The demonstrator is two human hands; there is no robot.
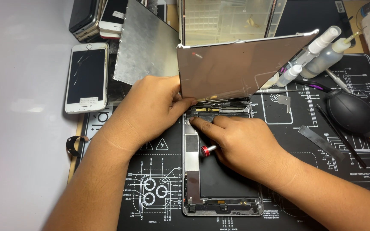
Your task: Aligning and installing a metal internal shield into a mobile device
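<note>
Care suits the thin, stiff, fragile grey display panel (pixel 232 68), which the left hand (pixel 150 107) props by its lower edge while the right hand (pixel 236 141) grips a red-capped screwdriver (pixel 207 149).

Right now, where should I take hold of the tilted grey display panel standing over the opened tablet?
Grip the tilted grey display panel by its bare right edge, coming from the right. Its lower edge sits hinged at the opened tablet, the left hand already holds the lower left corner.
</note>
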